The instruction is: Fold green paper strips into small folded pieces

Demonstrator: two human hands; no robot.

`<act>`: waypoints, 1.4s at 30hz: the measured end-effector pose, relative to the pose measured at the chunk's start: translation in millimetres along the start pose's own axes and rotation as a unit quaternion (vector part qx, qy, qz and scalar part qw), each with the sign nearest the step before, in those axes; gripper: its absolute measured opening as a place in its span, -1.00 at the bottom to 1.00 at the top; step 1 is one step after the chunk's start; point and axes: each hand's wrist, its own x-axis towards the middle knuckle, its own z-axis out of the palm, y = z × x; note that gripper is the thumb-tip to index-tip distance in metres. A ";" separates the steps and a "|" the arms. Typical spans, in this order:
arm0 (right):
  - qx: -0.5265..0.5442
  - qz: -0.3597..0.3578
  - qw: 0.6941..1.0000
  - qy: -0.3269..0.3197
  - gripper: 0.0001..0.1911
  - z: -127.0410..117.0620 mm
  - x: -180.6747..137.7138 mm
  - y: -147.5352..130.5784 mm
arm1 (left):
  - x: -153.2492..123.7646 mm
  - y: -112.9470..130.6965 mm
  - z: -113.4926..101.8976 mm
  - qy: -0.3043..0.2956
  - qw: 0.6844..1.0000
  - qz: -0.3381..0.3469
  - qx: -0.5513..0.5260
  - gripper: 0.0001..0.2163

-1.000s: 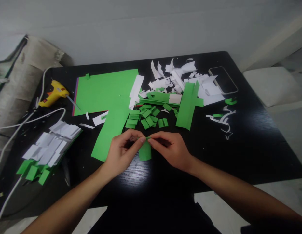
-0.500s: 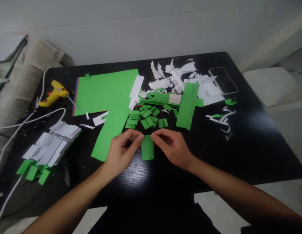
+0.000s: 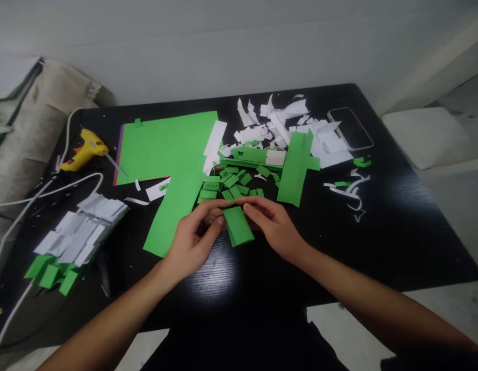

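A small folded green paper piece [image 3: 239, 225] lies tilted on the black table [image 3: 397, 226], pinched at its top edge from both sides. My left hand [image 3: 194, 239] grips its left corner with thumb and forefinger. My right hand [image 3: 272, 226] holds the right corner, its fingers closed on the paper. Just beyond my fingers lies a heap of small green folded rectangles [image 3: 227, 185]. A large green sheet [image 3: 165, 154] spreads to the left of them.
A yellow glue gun [image 3: 84, 149] with a white cable [image 3: 41, 190] lies far left. White and green stacked slips [image 3: 74, 237] sit at the left front. White scraps [image 3: 281, 123], a long folded green strip [image 3: 295, 170] and a phone [image 3: 351, 129] lie behind.
The green piece has gone from hanging upright between my fingertips to lying tilted on the table. Both hands moved slightly further from me.
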 end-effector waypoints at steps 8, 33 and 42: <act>0.007 0.000 1.000 -0.020 -0.79 -0.1 -3.2 -5.6 | 1.1 -1.0 0.1 0.009 1.000 -0.024 -0.012 -0.86; -0.025 0.001 1.000 0.001 -0.67 0.2 -1.2 -4.3 | -5.8 -10.5 0.4 -0.011 0.998 0.043 -0.049 -0.64; -0.003 -0.027 1.000 -0.012 -0.69 0.2 -0.6 0.4 | -5.4 -7.1 -0.9 0.004 0.997 0.049 0.066 -0.84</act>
